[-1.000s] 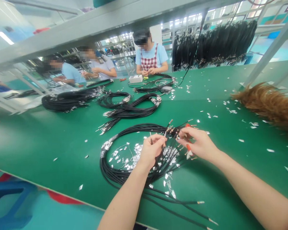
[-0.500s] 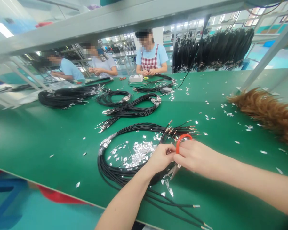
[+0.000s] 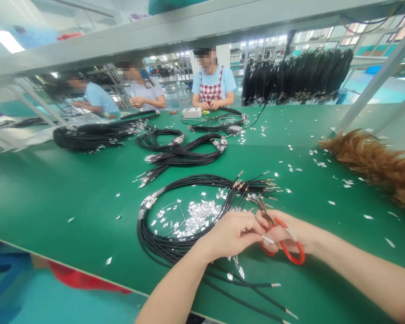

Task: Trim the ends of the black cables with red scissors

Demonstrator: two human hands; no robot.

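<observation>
My left hand [image 3: 231, 234] pinches a black cable whose silvery end [image 3: 267, 240] sticks out between the two hands. Close against it, my right hand [image 3: 280, 231] holds red-handled scissors [image 3: 292, 252], with their metal blades pointing up and away over the table. The fingers of both hands nearly meet at the cable end. Behind and left of them a large coil of black cables [image 3: 175, 252] lies on the green table, with bare coppery ends at its upper right. Inside the coil is a pile of silver foil scraps [image 3: 200, 216].
More black cable coils [image 3: 195, 157] lie farther back, near a white box [image 3: 191, 112]. A brown feathery duster [image 3: 374, 157] is at the right. Three people sit beyond the green table [image 3: 87, 189]. A grey beam [image 3: 155, 33] crosses overhead.
The scissors have turned in my right hand: the blades pointed down toward me and now point away. My left hand has shifted slightly right and down, and a silvery cable end now shows.
</observation>
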